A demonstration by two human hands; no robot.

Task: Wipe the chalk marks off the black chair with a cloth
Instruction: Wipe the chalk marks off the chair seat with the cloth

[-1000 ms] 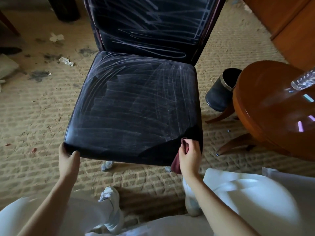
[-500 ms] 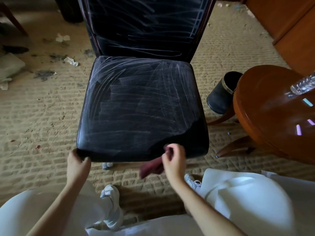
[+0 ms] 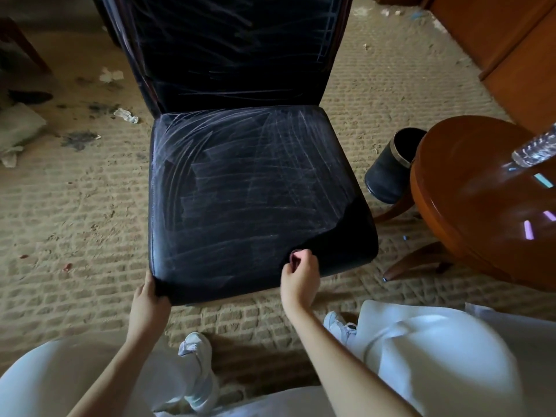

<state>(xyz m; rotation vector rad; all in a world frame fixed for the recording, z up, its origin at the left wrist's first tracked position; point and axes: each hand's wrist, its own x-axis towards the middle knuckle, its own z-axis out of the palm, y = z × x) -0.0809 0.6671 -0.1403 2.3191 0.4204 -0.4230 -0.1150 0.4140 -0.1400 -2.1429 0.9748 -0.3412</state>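
A black chair point(image 3: 246, 188) stands on the carpet in front of me, its seat and backrest covered in whitish chalk strokes. The seat's near right corner is clean black. My left hand point(image 3: 150, 299) grips the seat's near left corner. My right hand point(image 3: 299, 275) rests at the front edge of the seat, its fingers curled round a dark red cloth point(image 3: 293, 256). Only a small bit of the cloth shows above the fingers.
A round wooden table point(image 3: 481, 206) stands close on the right with a clear plastic bottle point(image 3: 538, 149) on it. A dark bin point(image 3: 391, 167) sits between table and chair. Paper scraps point(image 3: 126, 115) and stains lie on the carpet to the left. Wooden furniture point(image 3: 517, 46) stands at the far right.
My right hand has moved left along the seat's front edge and lifted onto it, bunching the hanging cloth into the fist. The chair has turned slightly in view. My left hand keeps its grip.
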